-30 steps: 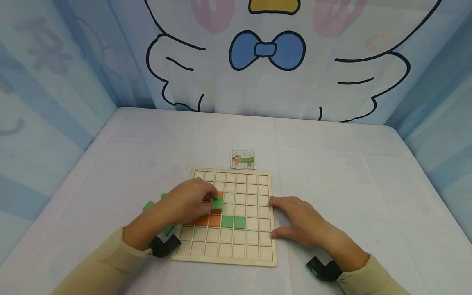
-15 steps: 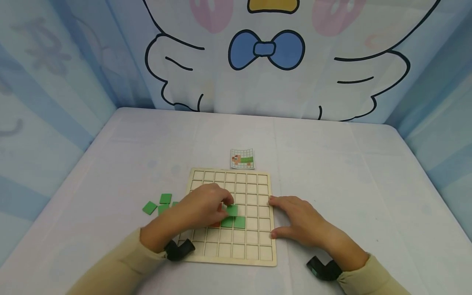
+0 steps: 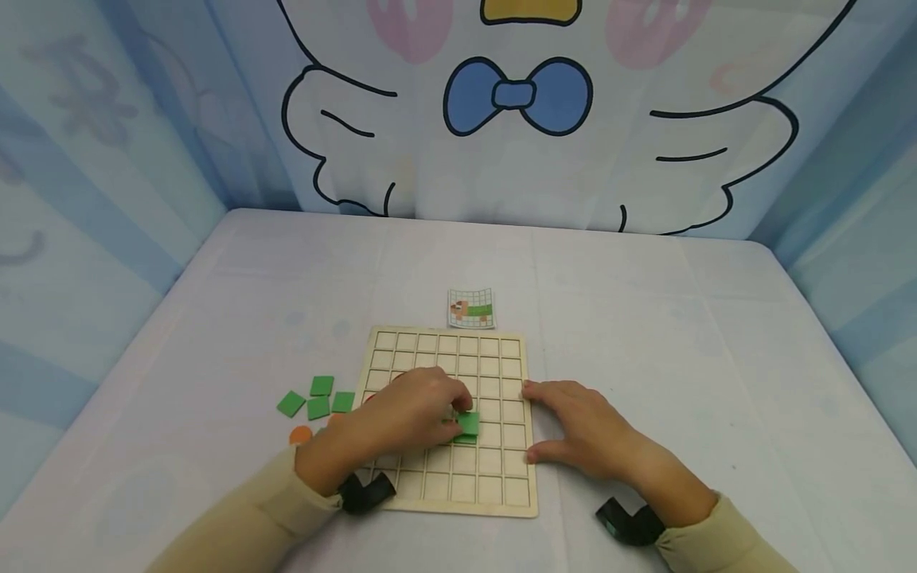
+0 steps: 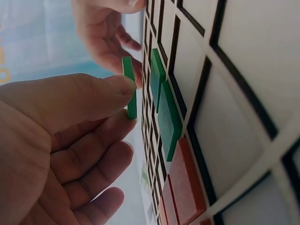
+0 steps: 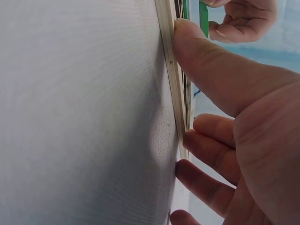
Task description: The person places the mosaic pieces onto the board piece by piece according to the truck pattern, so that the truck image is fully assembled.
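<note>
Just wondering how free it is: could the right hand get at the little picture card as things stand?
Probably yes: the right hand only touches the edge of the wooden board, and nothing seems to block its way to the picture card.

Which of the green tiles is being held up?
The tile the left hand pinches above the board; the other green tiles in view lie on the table or the board.

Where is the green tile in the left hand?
In the head view, the green tile is pinched in the left hand just above the grid board, left of the right hand at the board's edge.
</note>
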`<state>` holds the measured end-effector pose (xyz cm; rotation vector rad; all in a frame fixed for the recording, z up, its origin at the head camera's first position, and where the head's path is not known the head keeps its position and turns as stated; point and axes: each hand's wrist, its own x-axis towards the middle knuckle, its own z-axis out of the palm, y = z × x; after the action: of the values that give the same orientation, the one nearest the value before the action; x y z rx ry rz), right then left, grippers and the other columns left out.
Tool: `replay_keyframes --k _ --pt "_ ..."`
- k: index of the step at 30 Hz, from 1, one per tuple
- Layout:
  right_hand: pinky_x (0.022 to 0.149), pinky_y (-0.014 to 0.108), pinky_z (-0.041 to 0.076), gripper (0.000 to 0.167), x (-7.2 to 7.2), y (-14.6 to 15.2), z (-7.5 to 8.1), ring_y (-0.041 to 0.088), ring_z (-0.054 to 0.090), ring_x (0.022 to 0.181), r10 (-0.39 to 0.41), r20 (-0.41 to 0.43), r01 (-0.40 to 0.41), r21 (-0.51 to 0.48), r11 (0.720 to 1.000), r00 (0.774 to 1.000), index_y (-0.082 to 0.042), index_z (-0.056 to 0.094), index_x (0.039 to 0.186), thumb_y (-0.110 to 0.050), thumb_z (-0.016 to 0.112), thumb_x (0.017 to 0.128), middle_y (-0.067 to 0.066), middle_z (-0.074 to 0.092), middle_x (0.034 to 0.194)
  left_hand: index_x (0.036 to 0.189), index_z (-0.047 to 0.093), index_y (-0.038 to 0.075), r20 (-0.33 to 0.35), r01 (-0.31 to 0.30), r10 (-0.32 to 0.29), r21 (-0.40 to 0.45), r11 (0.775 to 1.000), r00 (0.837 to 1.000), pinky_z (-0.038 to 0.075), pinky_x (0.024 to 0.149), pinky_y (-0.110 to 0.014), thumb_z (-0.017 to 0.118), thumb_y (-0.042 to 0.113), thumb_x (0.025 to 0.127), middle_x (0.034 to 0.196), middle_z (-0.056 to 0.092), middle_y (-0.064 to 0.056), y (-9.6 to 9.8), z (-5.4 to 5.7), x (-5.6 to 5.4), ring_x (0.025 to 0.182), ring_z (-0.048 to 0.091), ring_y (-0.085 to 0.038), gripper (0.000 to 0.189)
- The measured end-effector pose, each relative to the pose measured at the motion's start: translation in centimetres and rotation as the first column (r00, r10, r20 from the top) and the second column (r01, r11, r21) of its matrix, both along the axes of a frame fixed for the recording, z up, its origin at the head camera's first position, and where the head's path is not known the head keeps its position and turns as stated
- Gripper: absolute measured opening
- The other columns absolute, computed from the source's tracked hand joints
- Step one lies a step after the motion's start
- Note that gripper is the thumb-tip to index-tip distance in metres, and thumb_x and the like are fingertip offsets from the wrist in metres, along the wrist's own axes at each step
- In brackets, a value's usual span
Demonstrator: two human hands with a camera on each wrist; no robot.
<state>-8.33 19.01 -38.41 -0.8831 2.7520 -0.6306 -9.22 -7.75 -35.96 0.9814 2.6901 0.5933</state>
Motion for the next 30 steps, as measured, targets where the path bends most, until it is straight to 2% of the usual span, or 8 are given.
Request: replay_keyframes --k 11,17,25,30 --pt "0.101 0.057 0.041 0.074 0.0 0.1 0.0 0.036 0.052 0.127 -0.005 0.010 0.005 0.002 1.000 1.000 -0.004 0.055 0.138 -0.044 0.081 0.081 0.013 0.055 0.141 0.101 0.074 0.012 0.005 0.030 -0.030 -0.023 0.999 1.000 0.051 0.081 -0.026 0.077 0.014 0.086 0.094 0.069 0.006 1.2 -0.9 -0.1 0.089 0.061 -0.011 0.015" --pt "0.101 0.057 0.041 0.075 0.1 0.1 0.1 0.037 0.051 0.128 -0.004 0.016 0.004 -0.003 1.000 1.000 -0.003 0.055 0.139 -0.044 0.081 0.082 0.014 0.055 0.141 0.102 0.074 0.011 -0.009 0.043 -0.044 -0.014 0.999 0.999 0.050 0.079 -0.024 0.078 0.015 0.086 0.094 0.070 0.006 1.6 -1.0 -0.1 0.087 0.062 -0.009 0.017" --pt "0.101 0.056 0.041 0.075 0.0 0.1 0.0 0.036 0.051 0.128 -0.006 0.008 0.006 -0.002 1.000 1.000 -0.004 0.055 0.138 -0.045 0.081 0.081 0.013 0.055 0.141 0.102 0.074 0.012 0.059 0.041 -0.040 -0.009 0.999 0.997 0.050 0.080 -0.023 0.079 0.018 0.087 0.094 0.069 0.008 2.4 -1.2 -0.4 0.088 0.061 -0.007 0.017" --pt "0.101 0.056 0.041 0.075 0.0 0.1 -0.1 0.037 0.052 0.127 -0.002 0.001 0.002 -0.001 1.000 1.000 -0.003 0.055 0.138 -0.045 0.081 0.081 0.014 0.056 0.140 0.100 0.073 0.013 0.065 0.044 -0.043 -0.005 0.999 0.997 0.050 0.080 -0.022 0.080 0.018 0.086 0.092 0.068 0.009 2.5 -1.2 -0.5 0.087 0.060 -0.006 0.016"
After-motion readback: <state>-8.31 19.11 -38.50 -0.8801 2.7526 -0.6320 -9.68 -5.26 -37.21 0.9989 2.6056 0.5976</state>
